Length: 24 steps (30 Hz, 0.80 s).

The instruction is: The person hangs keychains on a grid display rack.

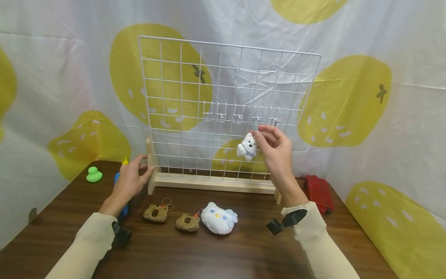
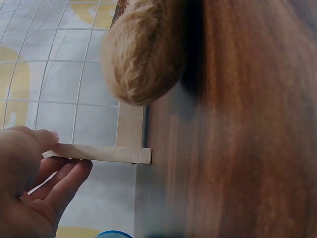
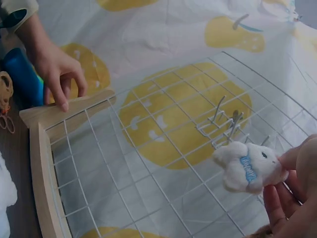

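My right hand pinches a small white plush dog keychain near its top, holding it in front of a white wire grid rack. In the right wrist view the plush dog shows a blue band with lettering, and the fingers are at its head end. Just above it, several white hooks hang in a row on the grid. My left hand grips the rack's left wooden foot. Thumb and fingers lie on either side of that wood in the left wrist view.
Two brown plush keychains and a white plush cat head lie on the dark wooden table. A green toy duck sits far left. A blue object is partly behind the left arm. Something red lies at the right.
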Each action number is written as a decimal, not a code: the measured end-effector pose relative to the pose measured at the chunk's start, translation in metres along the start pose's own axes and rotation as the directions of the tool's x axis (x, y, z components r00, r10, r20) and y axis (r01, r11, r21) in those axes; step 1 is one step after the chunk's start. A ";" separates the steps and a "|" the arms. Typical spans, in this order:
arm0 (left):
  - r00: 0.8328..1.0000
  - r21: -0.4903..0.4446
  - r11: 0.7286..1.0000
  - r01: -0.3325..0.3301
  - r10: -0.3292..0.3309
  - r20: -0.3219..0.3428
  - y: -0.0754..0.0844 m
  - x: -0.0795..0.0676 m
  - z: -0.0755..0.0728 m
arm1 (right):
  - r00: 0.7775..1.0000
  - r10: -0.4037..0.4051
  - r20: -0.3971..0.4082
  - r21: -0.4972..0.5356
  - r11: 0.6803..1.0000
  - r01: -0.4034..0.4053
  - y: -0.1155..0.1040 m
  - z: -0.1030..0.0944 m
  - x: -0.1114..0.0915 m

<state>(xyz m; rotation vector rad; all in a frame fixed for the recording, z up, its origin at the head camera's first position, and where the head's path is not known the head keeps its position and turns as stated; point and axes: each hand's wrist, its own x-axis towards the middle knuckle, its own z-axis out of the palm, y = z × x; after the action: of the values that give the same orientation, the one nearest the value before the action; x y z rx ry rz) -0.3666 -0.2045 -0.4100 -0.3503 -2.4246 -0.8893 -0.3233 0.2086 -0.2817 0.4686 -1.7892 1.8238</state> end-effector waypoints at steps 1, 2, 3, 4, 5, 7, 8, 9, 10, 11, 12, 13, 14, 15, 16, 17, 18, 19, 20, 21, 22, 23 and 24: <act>1.000 0.000 1.000 0.001 -0.001 -0.001 0.000 0.000 0.000 | 1.000 0.000 -0.017 0.006 1.000 0.000 -0.001 0.001 0.001; 1.000 0.002 1.000 0.002 -0.002 -0.001 0.000 0.000 0.000 | 0.999 0.004 -0.033 0.012 1.000 -0.003 -0.001 0.001 0.002; 1.000 0.004 1.000 0.001 -0.001 -0.001 0.000 0.000 0.000 | 0.999 0.010 -0.051 0.020 1.000 -0.009 -0.002 0.001 0.003; 1.000 0.006 1.000 0.000 0.000 -0.002 0.000 0.000 0.000 | 0.998 0.019 -0.067 0.028 0.999 -0.017 -0.002 0.002 0.004; 1.000 0.009 1.000 -0.001 0.001 -0.004 0.000 0.000 0.000 | 0.996 0.030 -0.080 0.038 0.999 -0.027 -0.002 0.002 0.006; 1.000 0.008 1.000 0.000 0.000 -0.005 0.000 0.000 -0.001 | 0.994 0.053 -0.099 0.048 0.998 -0.049 -0.001 0.002 0.008; 1.000 0.008 1.000 0.002 -0.002 -0.004 0.001 0.000 -0.001 | 0.992 0.068 -0.107 0.054 0.997 -0.062 -0.001 0.002 0.009; 1.000 0.008 1.000 0.004 -0.003 -0.003 0.001 0.000 -0.001 | 0.990 0.082 -0.115 0.061 0.995 -0.075 0.000 0.002 0.010; 1.000 0.008 1.000 0.007 -0.007 -0.001 0.001 -0.001 -0.001 | 0.987 0.096 -0.126 0.064 0.994 -0.088 0.001 0.002 0.010; 1.000 0.006 1.000 0.010 -0.010 0.001 0.001 -0.001 -0.001 | 0.984 0.110 -0.138 0.069 0.992 -0.101 0.002 0.002 0.011; 1.000 0.005 1.000 0.012 -0.012 0.003 0.001 -0.001 0.000 | 0.981 0.123 -0.150 0.072 0.991 -0.114 0.003 0.002 0.012; 1.000 0.005 1.000 0.013 -0.013 0.006 0.001 -0.001 0.000 | 0.978 0.136 -0.160 0.077 0.989 -0.125 0.004 0.002 0.012; 1.000 0.005 1.000 0.013 -0.013 0.007 0.001 -0.001 0.000 | 0.974 0.148 -0.172 0.080 0.987 -0.136 0.005 0.002 0.013; 1.000 0.004 1.000 0.012 -0.012 0.008 0.001 0.000 0.001 | 0.970 0.158 -0.184 0.080 0.986 -0.145 0.006 0.002 0.013; 1.000 0.001 1.000 0.013 -0.013 0.009 0.001 0.000 0.001 | 0.968 0.163 -0.192 0.077 0.986 -0.151 0.007 0.002 0.013; 1.000 0.000 1.000 0.012 -0.012 0.008 0.001 0.000 0.001 | 0.966 0.168 -0.195 0.076 0.985 -0.156 0.007 0.002 0.013; 1.000 0.000 1.000 0.012 -0.012 0.007 0.001 0.001 0.001 | 0.966 0.170 -0.195 0.073 0.985 -0.159 0.008 0.002 0.013; 1.000 -0.001 1.000 0.013 -0.013 0.006 0.000 0.001 0.001 | 0.966 0.170 -0.195 0.069 0.985 -0.160 0.008 0.001 0.013; 1.000 -0.001 1.000 0.014 -0.014 0.004 0.000 0.001 0.001 | 0.966 0.171 -0.194 0.062 0.985 -0.162 0.009 0.001 0.012; 1.000 -0.001 1.000 0.015 -0.015 0.003 -0.001 0.001 0.001 | 0.967 0.169 -0.191 0.059 0.985 -0.161 0.010 0.001 0.012; 1.000 -0.001 1.000 0.015 -0.015 0.001 -0.001 0.001 0.001 | 0.969 0.167 -0.184 0.053 0.986 -0.160 0.011 0.001 0.011; 1.000 0.001 1.000 0.014 -0.014 -0.002 -0.002 0.001 0.001 | 0.971 0.164 -0.176 0.047 0.986 -0.158 0.012 0.000 0.010; 1.000 0.002 1.000 0.014 -0.014 -0.004 -0.002 0.001 0.001 | 0.973 0.158 -0.168 0.037 0.987 -0.154 0.013 0.000 0.009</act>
<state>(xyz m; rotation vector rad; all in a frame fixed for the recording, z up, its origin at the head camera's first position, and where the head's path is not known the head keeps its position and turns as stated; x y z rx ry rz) -0.3686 -0.2049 -0.4115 -0.3312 -2.4265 -0.8930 -0.3381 0.2099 -0.2873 0.1780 -1.7304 1.9304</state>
